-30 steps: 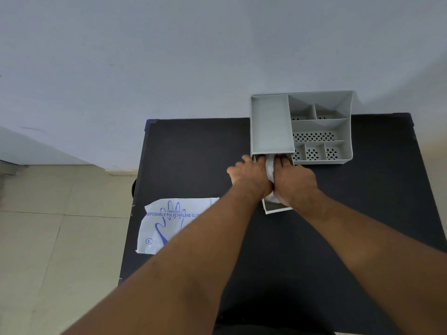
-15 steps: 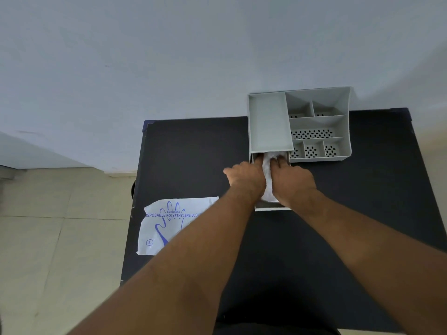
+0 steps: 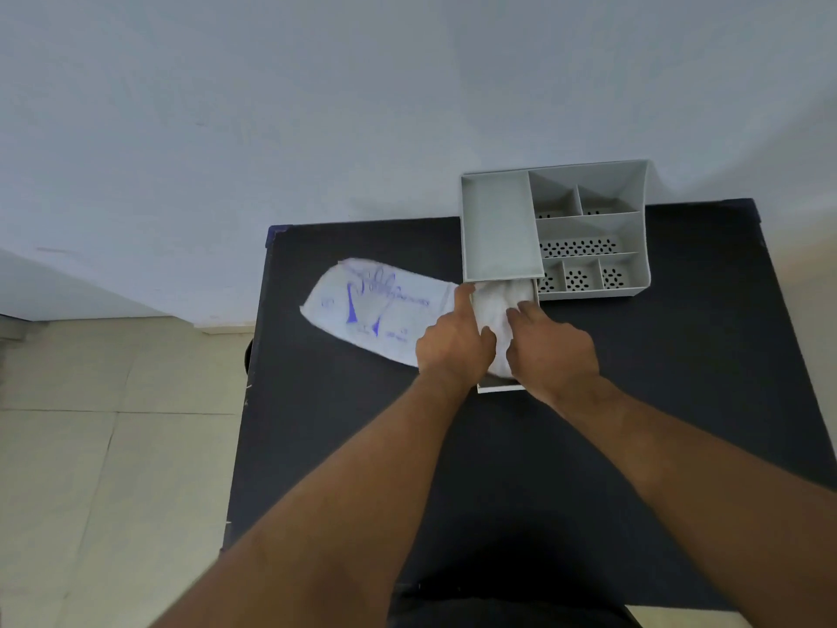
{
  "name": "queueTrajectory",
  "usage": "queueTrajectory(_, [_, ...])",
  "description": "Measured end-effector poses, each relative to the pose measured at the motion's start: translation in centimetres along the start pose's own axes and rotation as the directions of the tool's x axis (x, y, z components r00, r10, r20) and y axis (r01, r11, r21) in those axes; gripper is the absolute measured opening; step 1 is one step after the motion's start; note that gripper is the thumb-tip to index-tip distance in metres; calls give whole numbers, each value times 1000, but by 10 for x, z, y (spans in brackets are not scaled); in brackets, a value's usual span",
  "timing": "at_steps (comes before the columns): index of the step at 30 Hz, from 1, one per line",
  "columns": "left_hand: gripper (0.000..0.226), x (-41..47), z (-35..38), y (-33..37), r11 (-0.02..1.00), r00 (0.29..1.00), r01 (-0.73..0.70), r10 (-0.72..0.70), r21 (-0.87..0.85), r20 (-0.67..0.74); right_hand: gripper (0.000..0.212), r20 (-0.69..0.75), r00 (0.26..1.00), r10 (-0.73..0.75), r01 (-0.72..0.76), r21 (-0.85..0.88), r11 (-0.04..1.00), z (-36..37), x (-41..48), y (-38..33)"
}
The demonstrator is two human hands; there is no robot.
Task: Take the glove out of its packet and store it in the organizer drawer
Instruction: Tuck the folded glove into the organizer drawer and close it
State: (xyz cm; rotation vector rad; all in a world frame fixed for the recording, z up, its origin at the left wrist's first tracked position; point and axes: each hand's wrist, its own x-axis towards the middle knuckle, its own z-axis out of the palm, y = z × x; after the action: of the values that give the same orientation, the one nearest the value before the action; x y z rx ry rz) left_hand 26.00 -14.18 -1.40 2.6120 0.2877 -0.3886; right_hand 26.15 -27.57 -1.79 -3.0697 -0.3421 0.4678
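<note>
The white glove (image 3: 496, 305) lies crumpled in the pulled-out drawer (image 3: 500, 388) of the grey organizer (image 3: 589, 219). My right hand (image 3: 552, 355) has its fingers curled down on the glove from the right side. My left hand (image 3: 453, 346) is at the drawer's left edge, with its thumb against the glove. The empty packet (image 3: 380, 310), white with a blue hand print, is blurred. It stretches to the left from under my left hand, and its right end meets my index finger.
The organizer stands at the back of the black table (image 3: 679, 401), against the pale wall, with several open compartments on its right side. The table's left edge (image 3: 253, 401) drops to a tiled floor. My forearms cross the table's near half.
The packet has gone from the table's left edge up and right to my left hand. Both hands have drawn back a little, so more of the glove shows in the drawer.
</note>
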Motion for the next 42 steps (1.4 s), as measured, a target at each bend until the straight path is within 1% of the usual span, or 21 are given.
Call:
queueTrajectory(3, [55,2,-1,0,995,1000,0,2,-104,22,58,81,997,1,1,-24,1000,3,1,-3])
queueTrajectory(5, [56,5,-1,-3,992,1000,-9,12,-124,25,60,101,995,2,0,-18,1000,2,2,-3])
queueTrajectory(6, [56,6,0,-5,992,1000,-17,20,-128,23,58,92,996,4,-4,-2,1000,2,1,-3])
queueTrajectory(8, [55,7,1,-6,986,999,-2,9,-167,40,50,22,1000,16,-17,45,999,2,-2,-3])
queueTrajectory(10, [57,6,2,-7,963,992,102,-78,-251,103,44,-55,997,55,-48,109,993,2,-6,-1])
queueTrajectory(12, [58,6,3,-9,915,957,248,-180,-319,226,42,-85,992,97,-82,160,984,3,-9,0])
queueTrajectory(14, [54,3,4,-12,879,899,361,-238,-312,368,41,-77,990,117,-101,186,977,5,-10,2])
queueTrajectory(16, [51,0,6,-15,873,864,396,-250,-284,437,42,-56,992,110,-98,188,977,4,-9,3])
queueTrajectory(18, [45,-1,9,-16,870,852,404,-245,-282,463,46,-24,998,59,-55,132,990,2,-8,4])
queueTrajectory(20, [39,-1,11,-15,857,847,414,-241,-306,473,51,23,1000,7,-8,38,999,0,-9,3])
queueTrajectory(25, [26,1,8,-10,833,847,428,-233,-352,478,72,171,985,-21,37,-93,995,-1,-7,2])
queueTrajectory(27, [22,1,5,-9,821,841,439,-233,-364,488,80,182,983,-30,50,-102,994,-4,-5,2])
queueTrajectory(30, [22,0,4,-9,783,828,476,-245,-400,505,89,115,993,-17,22,-47,999,-5,-8,4])
queueTrajectory(32, [20,-1,6,-9,751,816,508,-261,-423,517,80,36,998,50,-51,43,998,-2,-11,6])
queueTrajectory(34, [11,0,8,-9,739,811,521,-270,-428,520,56,-26,994,106,-103,114,988,1,-12,7])
queueTrajectory(36, [10,1,11,-11,732,807,526,-270,-433,525,33,-55,992,117,-109,136,985,2,-13,9])
queueTrajectory(37, [11,1,12,-10,728,805,528,-266,-437,530,28,-55,993,102,-95,119,988,2,-13,10])
queueTrajectory(38, [12,1,12,-10,723,803,531,-262,-442,536,27,-35,996,77,-73,92,993,2,-13,11])
queueTrajectory(41, [27,0,12,-8,734,801,522,-245,-436,546,36,67,997,-23,22,11,1000,3,-11,7])
queueTrajectory(42, [28,0,12,-8,741,803,514,-240,-432,545,35,93,995,-48,49,-6,999,3,-10,5])
